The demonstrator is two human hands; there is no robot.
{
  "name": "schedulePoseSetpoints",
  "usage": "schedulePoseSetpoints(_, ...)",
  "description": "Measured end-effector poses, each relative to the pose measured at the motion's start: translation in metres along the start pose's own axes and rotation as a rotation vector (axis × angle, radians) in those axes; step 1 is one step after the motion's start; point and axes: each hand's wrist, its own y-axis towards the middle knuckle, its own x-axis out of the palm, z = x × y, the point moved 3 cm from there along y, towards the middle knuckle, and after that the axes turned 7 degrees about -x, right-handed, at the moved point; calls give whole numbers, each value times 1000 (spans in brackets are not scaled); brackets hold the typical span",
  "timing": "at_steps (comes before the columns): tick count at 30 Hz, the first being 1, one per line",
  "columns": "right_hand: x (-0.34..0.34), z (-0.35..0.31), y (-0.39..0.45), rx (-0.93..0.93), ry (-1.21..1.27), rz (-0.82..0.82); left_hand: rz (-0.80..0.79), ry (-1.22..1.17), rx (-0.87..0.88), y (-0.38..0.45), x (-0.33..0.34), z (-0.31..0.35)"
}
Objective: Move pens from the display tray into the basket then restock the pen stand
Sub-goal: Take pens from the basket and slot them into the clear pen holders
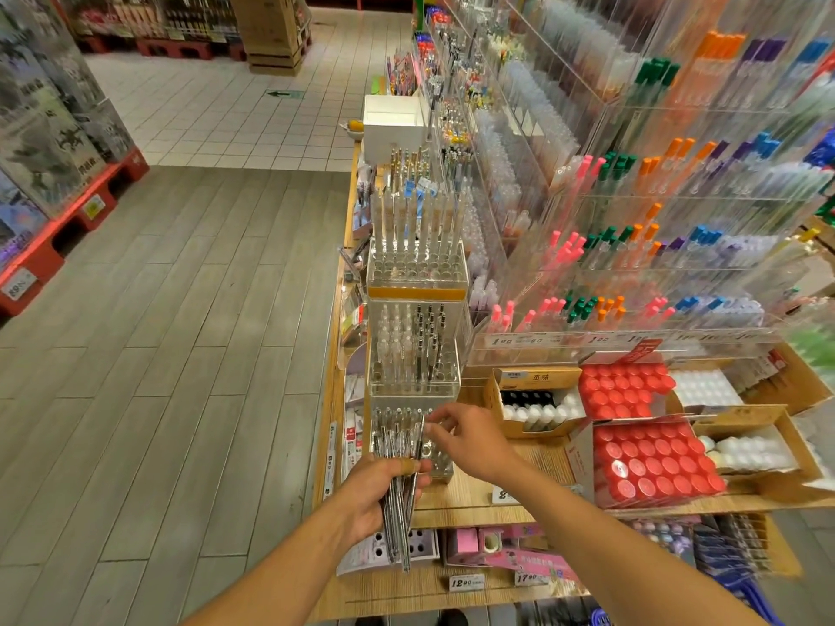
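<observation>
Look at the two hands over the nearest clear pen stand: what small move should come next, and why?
Probably lower the single pen pinched by the right hand into an open hole of the nearest pen stand. The left hand holds a bundle of pens beside it, and the stand's right side shows empty holes.

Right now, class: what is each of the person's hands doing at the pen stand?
Left hand: closed around a bundle of pens.
Right hand: fingers pinching one pen over the clear pen stand.
</observation>
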Motion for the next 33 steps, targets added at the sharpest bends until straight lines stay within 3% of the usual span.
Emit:
schedulePoseSetpoints(3, 2, -4, 1, 104, 229, -92, -23, -15, -6, -3, 4, 1)
schedulePoseSetpoints(7, 5, -3, -1, 185, 495, -82, -43, -3, -4, -8, 9, 3)
schedulePoseSetpoints(13, -4, -4, -6, 129, 520, -60, -14, -81, 1, -10, 10, 1)
schedulePoseSetpoints(17, -18, -3, -9, 51, 476, 38, 85, -141, 12, -5, 4, 2)
schedulePoseSetpoints(21, -29, 1, -13, -75, 254, 121, 154, -128, 8, -4, -4, -1)
schedulePoseSetpoints(28, -15, 18, -18, -204, -70, 45, 160, -191, 6, -3, -9, -5)
schedulePoseSetpoints(33, -2, 22, -16, -250, -171, 11, 128, -207, -35, -4, -8, -4)
